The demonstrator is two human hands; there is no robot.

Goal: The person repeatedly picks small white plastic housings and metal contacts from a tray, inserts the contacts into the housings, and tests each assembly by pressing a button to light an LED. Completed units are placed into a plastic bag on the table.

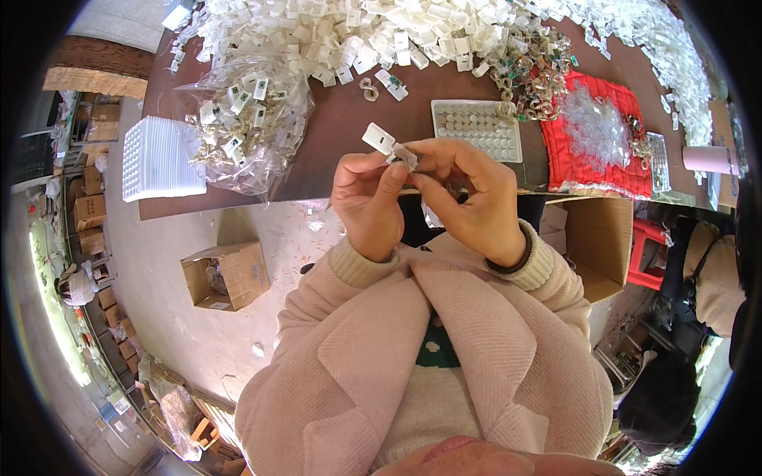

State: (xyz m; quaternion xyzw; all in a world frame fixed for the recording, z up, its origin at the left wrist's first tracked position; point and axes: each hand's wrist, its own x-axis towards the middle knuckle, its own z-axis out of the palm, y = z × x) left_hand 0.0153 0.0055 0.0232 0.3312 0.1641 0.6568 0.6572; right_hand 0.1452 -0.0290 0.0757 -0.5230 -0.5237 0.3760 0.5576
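In front of my chest, above the table's near edge, both hands are raised close together. Between thumb and fingers, my left hand [367, 202] pinches a small white plastic card [379, 138] with a dark slot in it. At the card's lower end is a small clear plastic piece [406, 156], where the fingertips of my right hand [480, 194] close on it. Fingers partly cover the join between the two, so I cannot tell how they are attached. Beyond my hands, a similar white card with a green part [391, 84] and a few rings [368, 89] lie on the table.
A large heap of white cards [333, 36] covers the far table [341, 119]. At left are a clear bag of carded pieces [254, 119] and stacked white trays [159, 163]. Rightward sit a compartment tray [484, 147], tangled rings [528, 75] and a red cloth [559, 159] under clear pieces.
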